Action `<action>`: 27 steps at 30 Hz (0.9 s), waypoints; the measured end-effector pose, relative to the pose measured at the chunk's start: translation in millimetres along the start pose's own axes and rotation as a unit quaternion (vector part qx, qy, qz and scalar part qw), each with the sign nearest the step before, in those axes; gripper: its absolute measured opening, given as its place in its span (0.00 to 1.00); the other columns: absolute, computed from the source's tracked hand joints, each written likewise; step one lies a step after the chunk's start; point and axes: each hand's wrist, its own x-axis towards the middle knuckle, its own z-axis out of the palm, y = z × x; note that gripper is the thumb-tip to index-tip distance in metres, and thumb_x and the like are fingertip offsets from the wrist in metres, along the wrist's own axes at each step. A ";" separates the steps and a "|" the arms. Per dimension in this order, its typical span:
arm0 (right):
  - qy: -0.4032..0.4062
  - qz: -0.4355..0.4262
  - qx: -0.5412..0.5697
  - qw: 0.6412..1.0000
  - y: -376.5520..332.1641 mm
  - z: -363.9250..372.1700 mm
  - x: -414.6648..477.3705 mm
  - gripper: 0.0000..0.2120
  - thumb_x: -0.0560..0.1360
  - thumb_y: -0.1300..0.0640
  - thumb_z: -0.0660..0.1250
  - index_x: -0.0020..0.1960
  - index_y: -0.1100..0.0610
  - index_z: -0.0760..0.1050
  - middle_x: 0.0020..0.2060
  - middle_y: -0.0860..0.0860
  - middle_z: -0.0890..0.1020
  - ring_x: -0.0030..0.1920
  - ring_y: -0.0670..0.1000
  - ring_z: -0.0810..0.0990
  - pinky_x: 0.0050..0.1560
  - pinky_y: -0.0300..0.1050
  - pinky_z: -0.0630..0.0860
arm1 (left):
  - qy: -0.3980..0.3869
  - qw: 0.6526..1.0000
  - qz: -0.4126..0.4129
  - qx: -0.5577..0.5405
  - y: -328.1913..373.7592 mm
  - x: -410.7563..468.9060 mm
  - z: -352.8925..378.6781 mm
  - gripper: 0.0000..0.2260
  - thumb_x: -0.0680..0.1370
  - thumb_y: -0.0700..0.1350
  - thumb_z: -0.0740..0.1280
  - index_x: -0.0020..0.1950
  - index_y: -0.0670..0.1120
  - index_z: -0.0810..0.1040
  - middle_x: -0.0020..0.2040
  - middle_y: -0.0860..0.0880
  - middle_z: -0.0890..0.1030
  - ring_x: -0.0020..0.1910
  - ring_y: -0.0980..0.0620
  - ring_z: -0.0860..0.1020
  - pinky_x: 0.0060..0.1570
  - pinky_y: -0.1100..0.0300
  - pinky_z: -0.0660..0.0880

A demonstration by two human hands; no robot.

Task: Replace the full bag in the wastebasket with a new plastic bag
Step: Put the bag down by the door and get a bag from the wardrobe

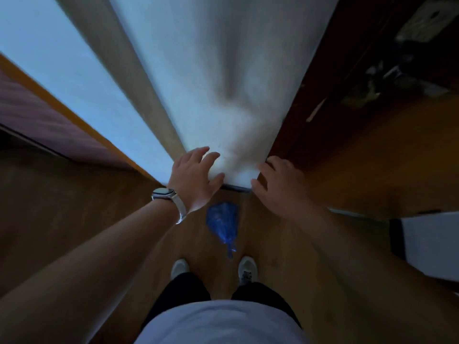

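The tied blue bag [222,220] lies on the floor [74,219] below and between both empty, spread hands, left hand [193,180] and right hand [280,187], knot toward the feet.

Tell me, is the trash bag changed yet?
Partly. The blue bag lies tied shut on the floor by the shoes, so the full one looks out. Both hands, left hand and right hand, are empty, reaching forward. No wastebasket or new bag is visible.
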 end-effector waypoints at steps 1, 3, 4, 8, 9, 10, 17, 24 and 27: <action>0.001 0.000 -0.009 1.000 -0.5 -9.8 -7.9 0.22 0.77 0.40 0.53 0.65 0.51 0.69 0.62 0.54 0.73 0.60 0.56 0.70 0.54 0.52 0.72 | 0.011 1.000 0.007 0.001 5.3 -4.6 -6.6 0.23 0.77 0.58 0.63 0.70 0.53 0.69 0.72 0.47 0.69 0.71 0.43 0.65 0.69 0.46 0.60; -0.002 0.002 -0.029 1.000 -4.4 -28.5 -22.0 0.22 0.77 0.40 0.52 0.66 0.50 0.68 0.63 0.53 0.72 0.61 0.55 0.69 0.54 0.51 0.71 | 0.027 0.999 0.027 -0.004 14.8 -14.2 -19.8 0.22 0.77 0.57 0.64 0.69 0.53 0.70 0.72 0.46 0.69 0.71 0.43 0.66 0.69 0.45 0.60; -0.003 0.005 -0.039 0.999 -7.4 -36.8 -28.2 0.23 0.78 0.40 0.52 0.66 0.50 0.68 0.63 0.53 0.72 0.61 0.55 0.69 0.55 0.51 0.70 | 0.030 0.999 0.039 -0.008 18.1 -18.8 -25.4 0.22 0.77 0.57 0.64 0.69 0.53 0.70 0.72 0.46 0.70 0.70 0.42 0.66 0.68 0.45 0.60; 0.003 0.043 -0.048 0.998 -27.0 -64.5 -46.8 0.23 0.79 0.40 0.51 0.69 0.50 0.66 0.67 0.52 0.69 0.65 0.55 0.67 0.59 0.52 0.68 | 0.031 0.995 0.091 -0.013 19.5 -28.6 -44.5 0.23 0.75 0.61 0.60 0.68 0.54 0.72 0.70 0.47 0.72 0.68 0.43 0.69 0.67 0.44 0.63; 0.005 0.057 -0.040 0.998 -32.4 -68.5 -51.9 0.23 0.79 0.40 0.51 0.69 0.50 0.66 0.68 0.52 0.68 0.66 0.55 0.66 0.61 0.52 0.67 | 0.026 0.995 0.099 -0.017 16.8 -28.9 -48.3 0.24 0.74 0.61 0.59 0.68 0.54 0.71 0.70 0.48 0.72 0.68 0.44 0.69 0.67 0.44 0.63; 0.007 0.072 -0.029 0.997 -38.1 -71.4 -57.7 0.24 0.79 0.40 0.51 0.70 0.50 0.66 0.69 0.52 0.68 0.67 0.54 0.65 0.62 0.52 0.66 | 0.020 0.994 0.107 -0.018 14.0 -28.7 -53.0 0.24 0.74 0.62 0.58 0.68 0.55 0.71 0.70 0.48 0.72 0.69 0.44 0.69 0.67 0.44 0.63; 0.024 0.190 -0.021 0.981 -74.1 -83.1 -105.0 0.24 0.79 0.38 0.51 0.71 0.47 0.62 0.71 0.52 0.65 0.70 0.55 0.63 0.66 0.56 0.63 | 0.035 0.973 0.224 -0.030 6.1 -19.5 -80.8 0.23 0.74 0.61 0.58 0.63 0.51 0.76 0.65 0.46 0.76 0.63 0.43 0.74 0.63 0.44 0.68; 0.063 0.332 -0.039 0.940 -80.5 -94.3 -197.5 0.28 0.76 0.35 0.42 0.68 0.47 0.66 0.63 0.51 0.73 0.64 0.57 0.69 0.65 0.57 0.66 | -0.010 0.926 0.372 -0.067 73.6 -26.5 -82.8 0.25 0.75 0.61 0.55 0.63 0.49 0.76 0.65 0.44 0.76 0.64 0.43 0.73 0.64 0.44 0.65; 0.080 0.391 -0.043 0.916 -76.3 -100.7 -245.3 0.28 0.77 0.35 0.42 0.69 0.46 0.64 0.67 0.50 0.69 0.68 0.56 0.65 0.68 0.57 0.63 | -0.035 0.898 0.434 -0.066 118.1 -45.6 -77.7 0.24 0.75 0.61 0.57 0.64 0.49 0.76 0.66 0.45 0.75 0.65 0.45 0.72 0.65 0.44 0.67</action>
